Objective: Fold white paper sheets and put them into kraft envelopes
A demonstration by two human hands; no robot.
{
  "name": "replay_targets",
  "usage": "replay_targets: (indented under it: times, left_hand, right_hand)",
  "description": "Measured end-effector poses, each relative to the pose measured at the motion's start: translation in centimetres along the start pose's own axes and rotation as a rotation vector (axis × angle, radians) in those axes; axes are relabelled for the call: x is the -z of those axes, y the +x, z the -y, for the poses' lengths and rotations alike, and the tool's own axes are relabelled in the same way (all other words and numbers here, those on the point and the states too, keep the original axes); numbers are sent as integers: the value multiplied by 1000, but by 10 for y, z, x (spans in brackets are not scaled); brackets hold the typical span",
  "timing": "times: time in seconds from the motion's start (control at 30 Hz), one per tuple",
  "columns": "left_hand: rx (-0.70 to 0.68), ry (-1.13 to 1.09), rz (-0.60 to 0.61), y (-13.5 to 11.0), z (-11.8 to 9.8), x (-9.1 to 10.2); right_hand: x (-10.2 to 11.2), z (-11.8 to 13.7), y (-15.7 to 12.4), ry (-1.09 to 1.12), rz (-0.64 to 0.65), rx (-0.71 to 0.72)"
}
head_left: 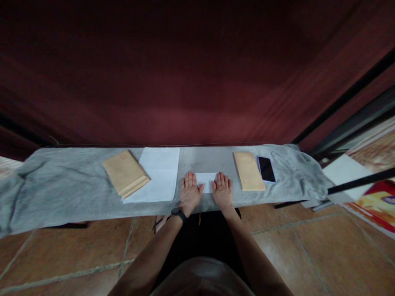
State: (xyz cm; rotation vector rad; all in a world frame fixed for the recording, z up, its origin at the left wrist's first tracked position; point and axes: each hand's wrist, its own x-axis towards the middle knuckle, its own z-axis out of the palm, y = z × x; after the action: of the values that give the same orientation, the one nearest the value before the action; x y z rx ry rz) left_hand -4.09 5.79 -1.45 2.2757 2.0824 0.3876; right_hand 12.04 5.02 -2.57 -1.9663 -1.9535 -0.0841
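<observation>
A small white sheet of paper (pixel 206 177), seemingly folded, lies on the grey cloth in front of me. My left hand (pixel 190 191) presses flat on its left side, fingers stretched out and pointing away from me. On the right side of the paper my right hand (pixel 222 190) lies flat in the same way. Both thumbs point inward over the paper. To the left is a stack of larger white paper sheets (pixel 160 176), partly under a pile of brown envelopes (pixel 125 172). Right of my right hand lies another brown envelope (pixel 249 170), apart from it.
A dark-screened phone (pixel 266 169) lies beside the right envelope. Grey cloth (pixel 70 185) covers the narrow table. A dark red wall or curtain (pixel 197 90) rises behind it. Black metal bars (pixel 348 92) and a red and yellow printed package (pixel 378 203) are at the right.
</observation>
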Motion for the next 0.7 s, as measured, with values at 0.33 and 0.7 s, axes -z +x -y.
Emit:
replay_targets:
  times: [0.33,0.7]
  left_hand:
    - [-16,65,30,-2,2,6]
    - [-80,47,60,-6,2,20]
  right_hand:
    - [1,-9,-5,30,-39,-30]
    - [8,-12,-10,29,-30,-65]
